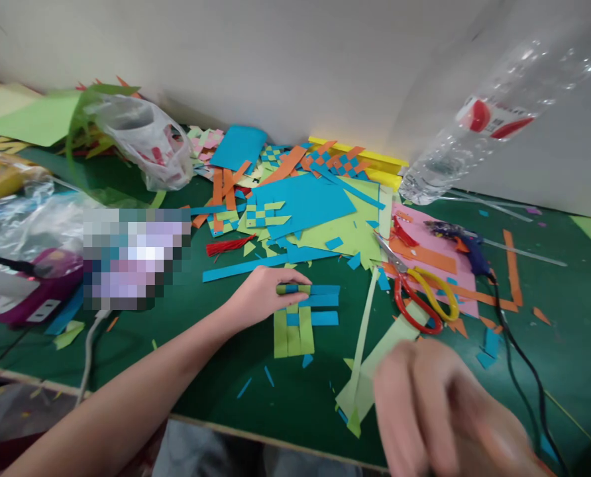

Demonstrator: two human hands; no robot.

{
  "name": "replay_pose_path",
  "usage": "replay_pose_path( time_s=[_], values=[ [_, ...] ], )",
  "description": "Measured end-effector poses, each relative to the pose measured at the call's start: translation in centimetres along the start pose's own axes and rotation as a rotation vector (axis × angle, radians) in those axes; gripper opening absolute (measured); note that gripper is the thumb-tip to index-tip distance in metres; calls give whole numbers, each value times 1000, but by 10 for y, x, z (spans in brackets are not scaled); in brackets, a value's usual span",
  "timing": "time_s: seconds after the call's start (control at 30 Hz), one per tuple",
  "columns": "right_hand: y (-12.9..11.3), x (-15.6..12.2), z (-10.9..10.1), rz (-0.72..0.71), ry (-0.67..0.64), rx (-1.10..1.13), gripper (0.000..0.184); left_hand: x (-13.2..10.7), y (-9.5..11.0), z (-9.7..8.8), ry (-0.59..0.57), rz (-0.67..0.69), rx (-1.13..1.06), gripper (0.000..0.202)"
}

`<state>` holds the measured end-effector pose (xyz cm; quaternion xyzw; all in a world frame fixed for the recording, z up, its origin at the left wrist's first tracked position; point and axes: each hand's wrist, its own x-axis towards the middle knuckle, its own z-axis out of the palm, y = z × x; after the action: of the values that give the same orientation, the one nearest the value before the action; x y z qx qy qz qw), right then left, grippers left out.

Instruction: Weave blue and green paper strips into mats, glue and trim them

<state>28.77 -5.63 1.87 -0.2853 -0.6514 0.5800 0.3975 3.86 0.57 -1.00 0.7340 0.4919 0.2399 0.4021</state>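
My left hand (262, 293) rests on the green table and pinches the left edge of a small woven piece (303, 317) made of green and blue paper strips. Its thumb and fingers press the strips together. My right hand (444, 411) is close to the camera at the lower right, smeared by motion, so its fingers cannot be read. A long pale green strip (364, 331) lies just beyond it. Red and yellow scissors (421, 297) lie to the right of the woven piece.
A heap of blue, green and orange paper scraps (300, 205) fills the middle back. A clear plastic bottle (479, 126) leans at the upper right. A glue gun (467, 246) with a black cord lies right. A plastic bag (144, 139) sits back left.
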Motion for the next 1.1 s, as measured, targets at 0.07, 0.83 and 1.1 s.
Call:
replay_pose_path(
  time_s=[0.07,0.83,1.1],
  values=[
    [1,14,-1,-8,98,69,33,0,1,-1,8,6,25,19],
    [46,31,-3,45,194,-888,14,2,0,-4,174,23,79,27],
    [45,30,1,22,299,-722,9,0,1,-3,157,60,52,28]
  ],
)
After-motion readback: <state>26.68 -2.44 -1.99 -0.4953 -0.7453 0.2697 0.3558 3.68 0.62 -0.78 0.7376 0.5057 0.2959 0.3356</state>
